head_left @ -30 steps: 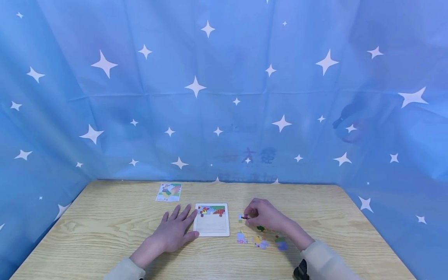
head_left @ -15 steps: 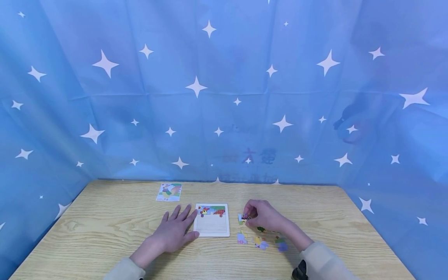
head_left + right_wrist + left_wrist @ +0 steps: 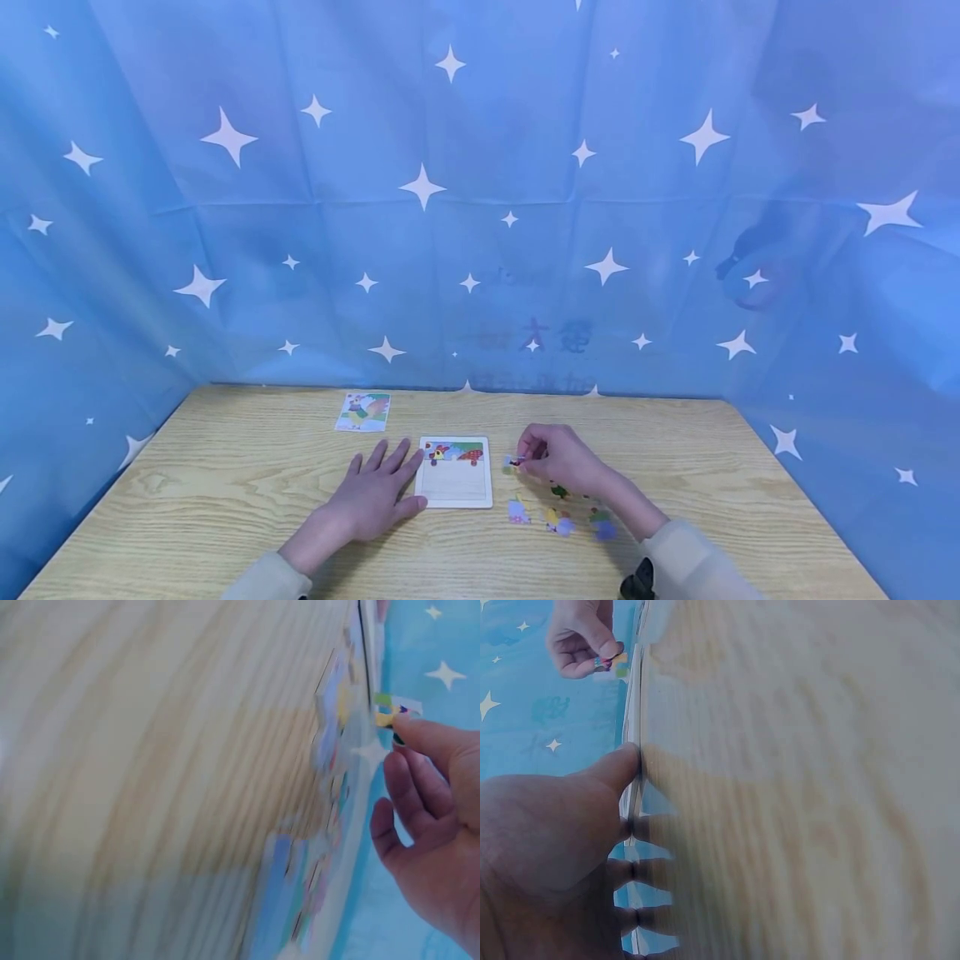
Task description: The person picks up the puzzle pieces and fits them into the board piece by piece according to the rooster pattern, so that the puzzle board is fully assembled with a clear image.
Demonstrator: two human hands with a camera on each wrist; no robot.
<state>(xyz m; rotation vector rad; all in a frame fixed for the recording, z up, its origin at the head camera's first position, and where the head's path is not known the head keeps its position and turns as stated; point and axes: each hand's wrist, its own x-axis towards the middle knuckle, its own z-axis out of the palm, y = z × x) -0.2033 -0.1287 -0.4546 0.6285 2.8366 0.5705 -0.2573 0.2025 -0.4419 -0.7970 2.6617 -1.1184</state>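
Note:
My left hand (image 3: pixel 373 496) lies flat with fingers spread, its index finger and thumb touching the left edge of a white puzzle tray (image 3: pixel 454 492). Colourful joined pieces (image 3: pixel 454 452) fill the tray's top row; the part below is bare. Between thumb and fingertips, my right hand (image 3: pixel 562 460) pinches a small puzzle piece (image 3: pixel 512 462) to the right of the tray. In the right wrist view that puzzle piece (image 3: pixel 385 711) shows green, yellow and white, held off the table. Loose puzzle pieces (image 3: pixel 558 522) lie below the right hand, some of them partly hidden by it.
A square picture card (image 3: pixel 362 412) lies at the back left of the wooden table (image 3: pixel 225 483). A blue curtain (image 3: pixel 480 208) with white stars hangs behind the table and along both sides.
My right hand has lifted the pinched puzzle piece slightly and moved it a little left, toward the tray. The left hand and the tray have stayed in place.

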